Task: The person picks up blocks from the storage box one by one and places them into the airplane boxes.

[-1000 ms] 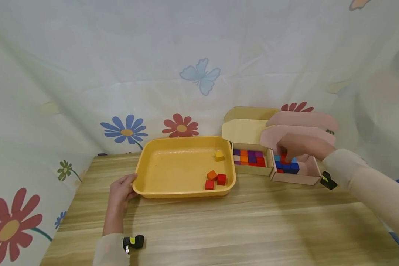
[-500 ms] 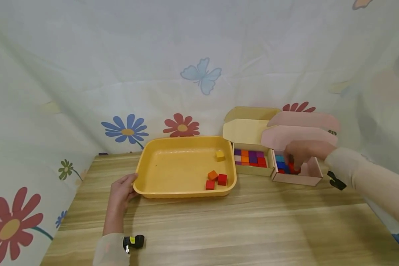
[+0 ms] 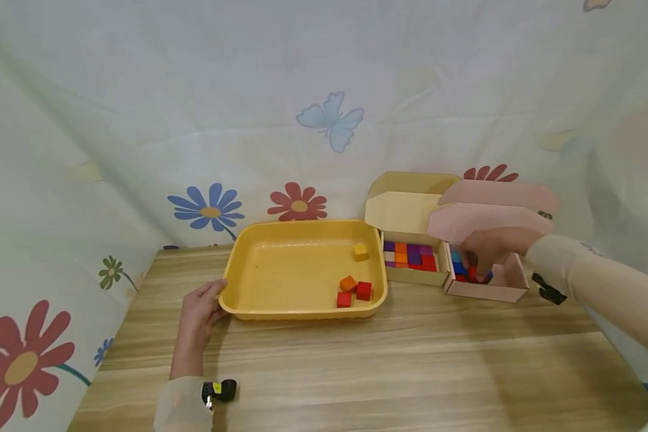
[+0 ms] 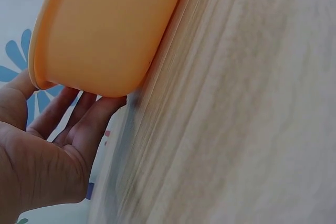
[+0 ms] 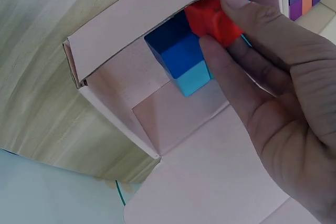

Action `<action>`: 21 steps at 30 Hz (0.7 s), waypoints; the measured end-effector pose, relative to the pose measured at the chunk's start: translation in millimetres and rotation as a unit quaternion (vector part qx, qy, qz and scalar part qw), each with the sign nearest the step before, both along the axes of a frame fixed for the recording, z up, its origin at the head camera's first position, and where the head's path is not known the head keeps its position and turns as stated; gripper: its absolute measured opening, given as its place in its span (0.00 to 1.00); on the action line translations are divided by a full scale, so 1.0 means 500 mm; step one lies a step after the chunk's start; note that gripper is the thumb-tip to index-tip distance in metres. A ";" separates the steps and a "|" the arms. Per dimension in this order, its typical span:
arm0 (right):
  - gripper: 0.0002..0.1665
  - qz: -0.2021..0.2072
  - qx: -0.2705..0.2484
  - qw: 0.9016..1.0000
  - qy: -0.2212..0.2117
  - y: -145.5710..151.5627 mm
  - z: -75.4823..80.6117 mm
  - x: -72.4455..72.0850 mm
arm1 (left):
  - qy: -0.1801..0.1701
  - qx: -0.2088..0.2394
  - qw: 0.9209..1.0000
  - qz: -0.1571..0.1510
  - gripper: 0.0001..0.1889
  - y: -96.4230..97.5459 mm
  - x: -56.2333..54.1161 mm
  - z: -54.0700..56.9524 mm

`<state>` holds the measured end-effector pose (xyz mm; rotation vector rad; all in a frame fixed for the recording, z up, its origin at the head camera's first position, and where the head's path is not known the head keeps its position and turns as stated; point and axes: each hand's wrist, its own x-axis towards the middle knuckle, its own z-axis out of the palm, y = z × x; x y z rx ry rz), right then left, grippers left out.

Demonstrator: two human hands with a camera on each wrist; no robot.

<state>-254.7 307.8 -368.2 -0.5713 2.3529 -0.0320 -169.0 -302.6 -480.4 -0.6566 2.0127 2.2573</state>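
My left hand (image 3: 197, 309) grips the left end of a yellow plastic tray (image 3: 281, 273), thumb at the rim and fingers against the outer wall in the left wrist view. Inside the open pink cardboard box (image 3: 486, 292), my right hand (image 3: 491, 247) pinches a red cube (image 5: 210, 18) between thumb and fingers. Beside that cube in the right wrist view sit a dark blue cube (image 5: 181, 53) and a light blue cube (image 5: 193, 78). The fingers hide part of the box's contents in the head view.
A cream box (image 3: 417, 275) holding rows of coloured cubes stands between tray and pink box, its lid raised. The tray contains a yellow cube (image 3: 360, 252), an orange cube (image 3: 348, 284) and two red cubes (image 3: 364, 291). A patterned cloth (image 3: 237, 108) hangs behind the table.
My right hand has lowered with the red cube from above the blue cubes into the pink box, moving slightly right. The left hand keeps its grip on the tray.
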 end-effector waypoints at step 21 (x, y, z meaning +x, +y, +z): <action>0.16 0.079 -0.055 0.994 0.046 0.003 -0.050 0.004 | 0.003 -0.004 1.000 0.004 0.31 -0.002 -0.005 -0.011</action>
